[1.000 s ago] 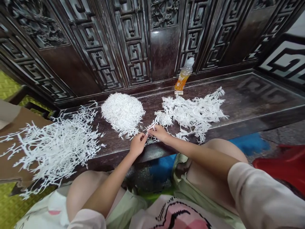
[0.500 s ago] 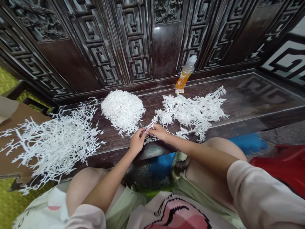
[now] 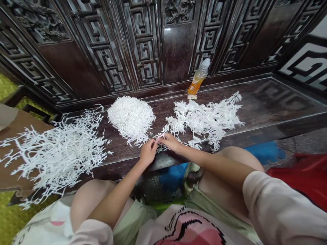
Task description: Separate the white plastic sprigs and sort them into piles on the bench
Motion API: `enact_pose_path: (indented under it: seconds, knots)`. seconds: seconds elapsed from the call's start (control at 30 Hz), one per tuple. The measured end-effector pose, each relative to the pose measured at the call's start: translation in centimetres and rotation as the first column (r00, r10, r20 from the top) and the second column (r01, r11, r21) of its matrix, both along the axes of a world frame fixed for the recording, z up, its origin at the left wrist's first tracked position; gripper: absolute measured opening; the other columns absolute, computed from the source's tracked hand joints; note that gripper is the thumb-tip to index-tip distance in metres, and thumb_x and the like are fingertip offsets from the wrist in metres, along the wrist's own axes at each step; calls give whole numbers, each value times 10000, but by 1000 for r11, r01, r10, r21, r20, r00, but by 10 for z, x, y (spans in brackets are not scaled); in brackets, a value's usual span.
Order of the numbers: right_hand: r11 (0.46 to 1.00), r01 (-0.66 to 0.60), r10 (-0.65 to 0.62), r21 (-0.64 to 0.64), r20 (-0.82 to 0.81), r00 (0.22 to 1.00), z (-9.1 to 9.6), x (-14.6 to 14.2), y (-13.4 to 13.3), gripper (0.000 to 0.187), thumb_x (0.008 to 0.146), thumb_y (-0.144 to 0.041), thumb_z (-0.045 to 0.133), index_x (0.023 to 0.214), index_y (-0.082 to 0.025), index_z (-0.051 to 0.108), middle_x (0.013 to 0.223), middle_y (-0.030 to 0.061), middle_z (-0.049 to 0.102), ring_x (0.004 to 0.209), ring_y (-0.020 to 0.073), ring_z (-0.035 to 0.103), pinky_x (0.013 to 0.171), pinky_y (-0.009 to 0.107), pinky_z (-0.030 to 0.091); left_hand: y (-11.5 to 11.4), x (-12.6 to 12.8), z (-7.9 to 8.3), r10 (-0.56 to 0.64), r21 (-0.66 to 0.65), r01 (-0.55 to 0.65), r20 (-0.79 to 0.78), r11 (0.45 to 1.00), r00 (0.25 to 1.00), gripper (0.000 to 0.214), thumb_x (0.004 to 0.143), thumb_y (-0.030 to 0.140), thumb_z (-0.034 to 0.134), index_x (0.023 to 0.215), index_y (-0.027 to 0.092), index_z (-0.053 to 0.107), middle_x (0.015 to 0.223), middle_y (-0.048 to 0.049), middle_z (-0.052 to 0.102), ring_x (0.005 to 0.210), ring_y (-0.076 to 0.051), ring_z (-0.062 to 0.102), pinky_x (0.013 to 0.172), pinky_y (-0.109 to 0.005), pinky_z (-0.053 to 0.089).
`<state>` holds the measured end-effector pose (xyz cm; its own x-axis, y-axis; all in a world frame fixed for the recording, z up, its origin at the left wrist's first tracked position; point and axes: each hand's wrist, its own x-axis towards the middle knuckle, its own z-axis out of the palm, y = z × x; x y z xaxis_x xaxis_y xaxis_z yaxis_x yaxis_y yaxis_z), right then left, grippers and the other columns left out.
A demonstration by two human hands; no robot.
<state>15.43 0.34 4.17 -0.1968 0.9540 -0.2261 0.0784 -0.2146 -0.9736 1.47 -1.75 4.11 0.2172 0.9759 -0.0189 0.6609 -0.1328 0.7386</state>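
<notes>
We pinch a white branching sprig (image 3: pixel 162 135) with the closed fingertips of our left hand (image 3: pixel 148 153) and right hand (image 3: pixel 171 142). Just beside it, a dense white heap (image 3: pixel 131 119) lies on the dark wooden bench (image 3: pixel 265 98).

Matt white sprigs (image 3: pixel 204 120), glossy wooden bench (image 3: pixel 281 98)

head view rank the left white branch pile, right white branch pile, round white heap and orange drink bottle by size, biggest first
1. Left white branch pile, though it sits nearer the camera
2. Right white branch pile
3. Round white heap
4. Orange drink bottle
</notes>
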Motion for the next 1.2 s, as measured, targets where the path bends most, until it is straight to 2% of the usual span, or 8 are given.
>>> enact_pose_path:
  seconds: [0.17,0.4,0.53,0.73,0.87,1.0,1.1,1.2]
  knots:
    - [1000,-2,2,13,-36,999,3,0,0,157,701,-295,567,730,-141,561,624,-28,554,571,76,486,572,202,415,-3,2,0,-52,-3,52,74,999,996,304,840,392,316,823,188,540,755,-10,598,680,-131,518,654,-236,370]
    - [997,-76,75,30,21,997,9,1,-2,289,648,-401,619,730,-134,544,636,-23,549,593,82,482,585,205,396,-5,3,2,-33,44,30,83,999,996,270,835,322,340,830,180,570,770,-33,599,739,-155,530,693,-259,391]
    - [989,-110,96,94,145,985,5,2,-2,273,713,-405,547,718,-132,546,639,-15,554,620,99,493,616,219,393,-7,3,4,-51,98,45,58,994,997,262,835,285,341,778,174,571,752,-31,603,708,-144,525,671,-251,381]
    - [973,-108,25,205,371,928,1,0,-5,203,764,-317,481,698,-143,563,670,-5,568,651,104,495,634,215,376,-7,3,3,-70,171,74,-24,983,997,258,819,250,339,663,170,528,665,-21,567,657,-140,508,634,-247,352]
    - [984,-128,80,122,339,937,3,-1,-6,275,774,-368,465,656,-138,559,604,-8,543,605,98,480,576,201,364,-8,3,3,-42,166,51,-60,985,997,235,808,242,344,669,173,521,674,-21,575,664,-144,508,642,-255,344]
    - [979,-194,175,57,239,955,6,-1,-5,389,773,-466,434,560,-146,499,468,-43,416,479,74,385,490,190,320,-9,2,5,-45,175,54,-56,983,997,245,815,252,336,683,178,529,690,-27,589,678,-151,516,649,-258,341]
    - [978,-197,175,71,238,955,7,-2,-5,383,776,-454,427,550,-150,485,470,-46,403,472,69,362,480,188,308,-10,1,6,-51,183,52,-13,982,999,263,824,253,324,686,183,536,714,-28,599,691,-150,518,652,-254,343]
    - [970,-202,150,137,319,936,6,-5,-8,361,800,-413,400,590,-146,520,525,-29,470,517,81,408,514,190,328,-10,1,7,-45,176,37,42,984,998,272,818,233,318,654,183,529,705,-20,591,670,-138,508,643,-247,346]
